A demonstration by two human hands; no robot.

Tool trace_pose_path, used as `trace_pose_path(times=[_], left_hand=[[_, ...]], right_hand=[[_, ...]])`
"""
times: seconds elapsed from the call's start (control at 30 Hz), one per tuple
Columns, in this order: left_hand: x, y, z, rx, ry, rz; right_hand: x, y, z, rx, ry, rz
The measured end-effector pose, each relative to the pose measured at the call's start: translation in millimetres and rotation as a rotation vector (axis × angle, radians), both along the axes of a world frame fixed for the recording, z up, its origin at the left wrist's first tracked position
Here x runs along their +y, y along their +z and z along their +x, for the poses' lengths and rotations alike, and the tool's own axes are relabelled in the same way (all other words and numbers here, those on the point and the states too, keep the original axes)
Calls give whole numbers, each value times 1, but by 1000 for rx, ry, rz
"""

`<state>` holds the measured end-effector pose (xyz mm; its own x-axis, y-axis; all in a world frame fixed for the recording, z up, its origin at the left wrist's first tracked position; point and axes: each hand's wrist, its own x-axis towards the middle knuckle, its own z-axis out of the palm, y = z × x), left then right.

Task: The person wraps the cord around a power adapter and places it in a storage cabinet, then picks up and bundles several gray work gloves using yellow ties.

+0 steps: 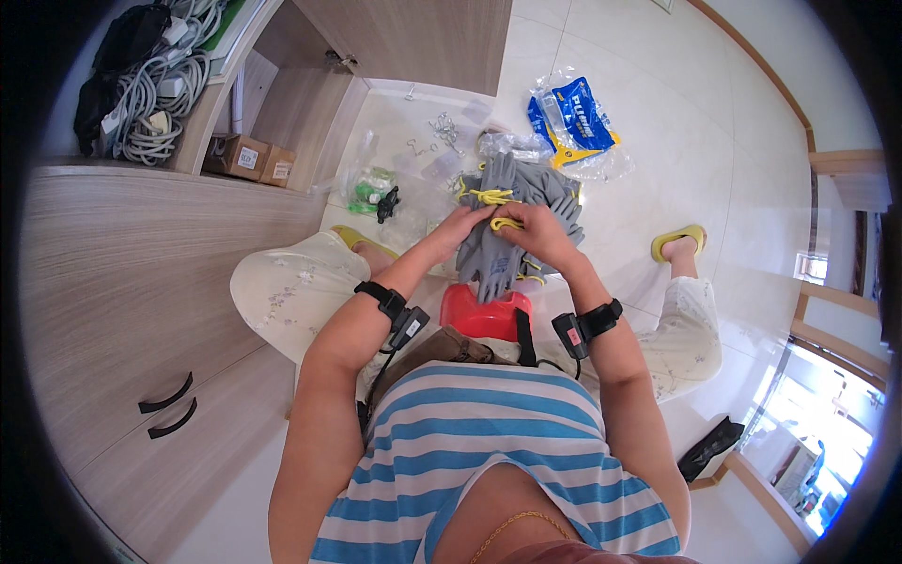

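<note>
A heap of grey work gloves (546, 187) with yellow cuff edges lies on the tiled floor before me. My right hand (539, 229) is closed on the yellow cuff of a grey glove (493, 261) at the near side of the heap. My left hand (461, 229) touches the gloves just left of it, its fingertips close to my right hand's; whether it grips one is hard to tell. A yellow-edged cuff (493, 197) lies just beyond my fingers. Under the near glove fingertips is a red plastic stool (476, 314).
A blue and yellow plastic package (581, 116) lies beyond the gloves. To the left are metal hooks (445, 130), clear bags with green items (371, 189) and a black object (387, 204). An open cabinet holds cardboard boxes (246, 156) and coiled cables (151, 134); its door (430, 42) juts out.
</note>
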<state>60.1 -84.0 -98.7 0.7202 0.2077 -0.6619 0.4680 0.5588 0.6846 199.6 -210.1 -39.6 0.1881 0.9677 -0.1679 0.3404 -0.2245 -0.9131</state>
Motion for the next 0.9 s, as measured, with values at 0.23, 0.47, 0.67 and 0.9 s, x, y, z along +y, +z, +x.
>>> trace_pose_path(times=[0.23,0.47,0.67,0.9], left_hand=[[-7,6,-2,-206,22,-101],[-13,-17,-3,11,-126,555],[-6,-17,-6,57,206,325],[-7,-16,-4,87,385,159]], right_hand=[[2,-11,0,-127,-156,131],[1,-24,14,-93,-218,61],[-44,-98,69,158,-487,-49],[-119,-218,71,664,-839,-410]])
